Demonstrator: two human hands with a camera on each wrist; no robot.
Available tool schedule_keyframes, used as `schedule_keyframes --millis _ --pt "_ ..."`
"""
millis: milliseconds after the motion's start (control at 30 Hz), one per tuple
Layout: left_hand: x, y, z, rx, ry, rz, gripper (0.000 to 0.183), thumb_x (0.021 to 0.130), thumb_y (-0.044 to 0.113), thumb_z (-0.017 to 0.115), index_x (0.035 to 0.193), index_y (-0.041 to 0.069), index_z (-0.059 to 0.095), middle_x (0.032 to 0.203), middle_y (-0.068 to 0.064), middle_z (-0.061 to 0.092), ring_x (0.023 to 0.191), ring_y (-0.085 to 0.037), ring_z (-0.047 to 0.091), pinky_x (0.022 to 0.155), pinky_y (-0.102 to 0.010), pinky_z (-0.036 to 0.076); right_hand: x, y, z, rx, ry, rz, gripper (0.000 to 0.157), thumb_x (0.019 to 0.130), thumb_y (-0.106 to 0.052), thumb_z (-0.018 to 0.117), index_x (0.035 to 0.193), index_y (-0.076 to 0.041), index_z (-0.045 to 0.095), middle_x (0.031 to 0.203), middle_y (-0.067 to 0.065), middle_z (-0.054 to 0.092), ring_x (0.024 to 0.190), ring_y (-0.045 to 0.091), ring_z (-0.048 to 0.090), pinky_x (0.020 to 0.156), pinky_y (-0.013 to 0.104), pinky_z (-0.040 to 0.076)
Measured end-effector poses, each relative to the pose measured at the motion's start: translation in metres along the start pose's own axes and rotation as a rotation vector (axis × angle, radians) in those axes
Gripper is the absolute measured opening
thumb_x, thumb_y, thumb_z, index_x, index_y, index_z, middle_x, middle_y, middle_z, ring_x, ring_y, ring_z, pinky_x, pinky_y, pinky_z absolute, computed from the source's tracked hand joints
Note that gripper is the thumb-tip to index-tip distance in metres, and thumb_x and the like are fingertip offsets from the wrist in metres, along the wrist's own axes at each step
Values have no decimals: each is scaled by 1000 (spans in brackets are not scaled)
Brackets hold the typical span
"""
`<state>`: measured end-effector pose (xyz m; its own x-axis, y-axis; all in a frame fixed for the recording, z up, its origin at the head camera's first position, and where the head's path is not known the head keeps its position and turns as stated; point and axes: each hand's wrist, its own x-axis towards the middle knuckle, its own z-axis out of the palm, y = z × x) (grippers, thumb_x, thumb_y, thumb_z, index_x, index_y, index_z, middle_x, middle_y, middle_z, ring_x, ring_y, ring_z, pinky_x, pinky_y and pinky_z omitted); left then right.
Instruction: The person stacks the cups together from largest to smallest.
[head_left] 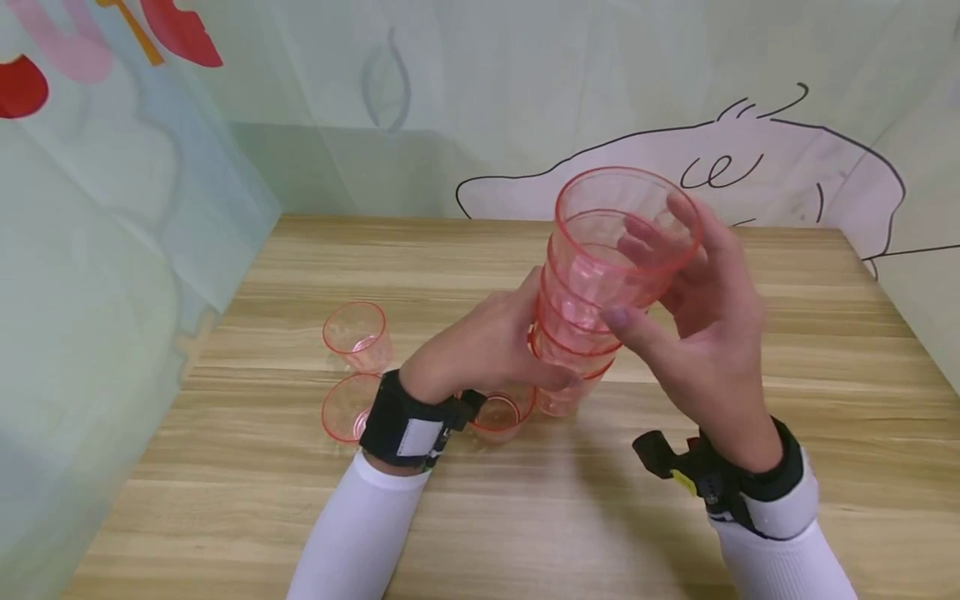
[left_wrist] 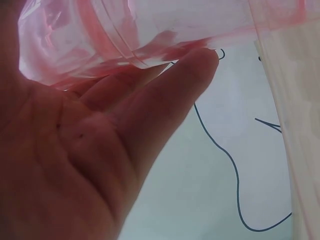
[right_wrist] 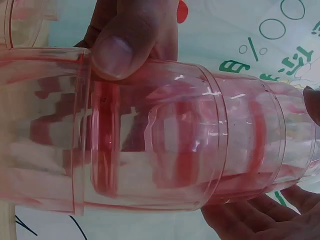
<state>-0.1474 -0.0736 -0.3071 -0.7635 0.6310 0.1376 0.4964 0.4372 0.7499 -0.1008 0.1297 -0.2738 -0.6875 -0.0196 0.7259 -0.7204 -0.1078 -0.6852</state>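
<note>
Centrally over the wood-grained table (head_left: 825,375), a tapering stack of translucent pink cups (head_left: 581,300), glossy and ridged by round rims, is gripped by the left hand (head_left: 483,346) below and the right hand (head_left: 708,337) above. Three loose cups (head_left: 369,354), likewise translucent, stand upright on the table's left half.

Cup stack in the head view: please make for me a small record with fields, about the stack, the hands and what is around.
Cup stack: clear pink cups, nested, rims upward, tilted
Left hand: grips the lower part
Right hand: grips the upper part
Other cups: at least three, left of the stack, two partly hidden
Table: wood-grain top
</note>
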Motion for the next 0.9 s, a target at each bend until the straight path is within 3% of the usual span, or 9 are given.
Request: schedule_keyframes --millis 267,633,900 --pt "-5 2 -1 14 23 10 83 70 30 89 138 20 42 116 8 65 95 -8 63 89 -29 51 0 9 3 -8 -68 4 85 83 -28 85 147 2 38 134 28 56 127 43 52 97 42 52" --pt "-6 2 -2 41 12 -16 77 73 35 90 137 20 49 117 10 66 100 -7 61 91 -34 51 -1 21 -6 -23 -126 24 89 79 -30 88 146 1 39 133 25 56 124 41 53 96 40 52" --pt "-13 2 -3 112 7 -30 73 77 38 86 139 22 51 132 7 61 116 -6 56 100 -30 46 0 22 -9 -40 -192 94 70 78 -7 87 140 1 54 131 21 59 117 38 57 99 41 49"
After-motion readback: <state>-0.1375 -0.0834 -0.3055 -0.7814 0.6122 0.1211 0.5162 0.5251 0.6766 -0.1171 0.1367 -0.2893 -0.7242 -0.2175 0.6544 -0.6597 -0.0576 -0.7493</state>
